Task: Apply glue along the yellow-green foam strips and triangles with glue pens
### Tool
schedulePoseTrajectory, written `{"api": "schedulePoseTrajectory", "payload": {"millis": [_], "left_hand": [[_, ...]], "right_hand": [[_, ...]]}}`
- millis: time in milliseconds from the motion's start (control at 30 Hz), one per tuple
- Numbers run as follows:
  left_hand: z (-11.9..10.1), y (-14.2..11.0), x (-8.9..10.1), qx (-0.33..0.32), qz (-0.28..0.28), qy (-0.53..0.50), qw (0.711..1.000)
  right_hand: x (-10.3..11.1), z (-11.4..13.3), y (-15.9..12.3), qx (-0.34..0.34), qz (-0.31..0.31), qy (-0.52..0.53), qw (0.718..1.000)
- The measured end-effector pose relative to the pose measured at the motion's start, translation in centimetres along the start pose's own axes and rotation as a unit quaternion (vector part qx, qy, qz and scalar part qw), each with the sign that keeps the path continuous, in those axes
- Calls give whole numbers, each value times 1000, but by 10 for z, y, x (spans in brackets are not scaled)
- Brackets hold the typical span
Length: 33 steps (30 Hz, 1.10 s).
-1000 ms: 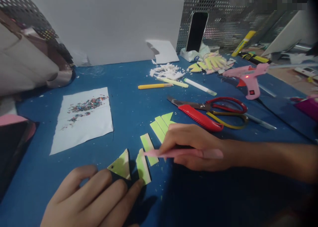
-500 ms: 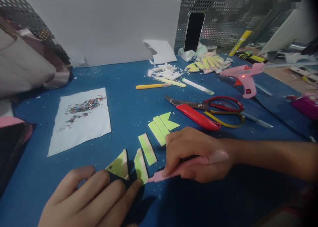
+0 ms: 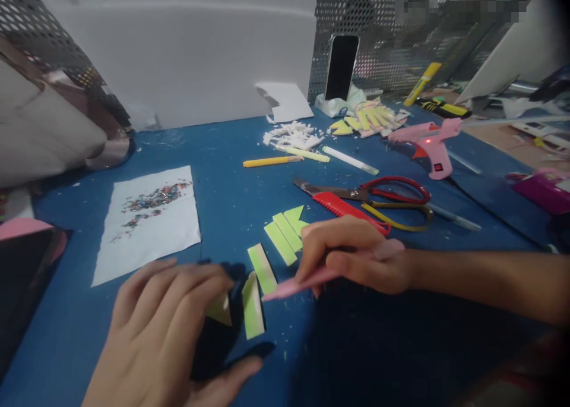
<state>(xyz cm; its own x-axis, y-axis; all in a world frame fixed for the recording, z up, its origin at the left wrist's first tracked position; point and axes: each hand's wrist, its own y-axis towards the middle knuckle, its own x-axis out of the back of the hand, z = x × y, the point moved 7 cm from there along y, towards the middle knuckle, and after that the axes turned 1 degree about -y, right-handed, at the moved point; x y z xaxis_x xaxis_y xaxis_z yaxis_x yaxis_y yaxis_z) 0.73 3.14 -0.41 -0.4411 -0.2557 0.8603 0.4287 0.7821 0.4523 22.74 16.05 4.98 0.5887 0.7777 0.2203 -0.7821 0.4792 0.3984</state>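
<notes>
Holding its grip apart over the green triangle (image 3: 221,312), the left hand (image 3: 155,324) is nearer the green strip (image 3: 253,315), which points lengthwise away; right of that strip, the right hand (image 3: 356,252) clamps a pink tool (image 3: 289,287).

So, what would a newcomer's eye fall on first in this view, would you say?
Probably the pink tool in the right hand, its tip by the green pieces on the blue table. Next, perhaps, the pink glue gun at the right, its red light glowing, and the scissors beyond that hand, with one red loop and one yellow. Over on the left, colourful flakes stand out on white paper.
</notes>
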Motion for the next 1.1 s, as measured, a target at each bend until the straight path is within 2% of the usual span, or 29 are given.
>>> {"api": "schedulePoseTrajectory", "payload": {"millis": [133,267,400,733,900,1100], "left_hand": [[8,24,3,18,6,-5,1000],[8,51,9,8,28,2,1000],[2,60,10,-14,40,10,999],[7,64,12,27,19,31,999],[11,67,11,53,19,40,998],[5,80,2,47,33,28,998]], "right_hand": [[8,-1,-1,-23,-38,-2,999],[12,2,-2,-7,-85,-62,994],[18,0,-3,-30,-143,-89,985],[18,-5,-2,-61,-162,-47,984],[20,-8,-3,-104,-181,-71,975],[20,-11,-3,-140,-158,-121,970]]}}
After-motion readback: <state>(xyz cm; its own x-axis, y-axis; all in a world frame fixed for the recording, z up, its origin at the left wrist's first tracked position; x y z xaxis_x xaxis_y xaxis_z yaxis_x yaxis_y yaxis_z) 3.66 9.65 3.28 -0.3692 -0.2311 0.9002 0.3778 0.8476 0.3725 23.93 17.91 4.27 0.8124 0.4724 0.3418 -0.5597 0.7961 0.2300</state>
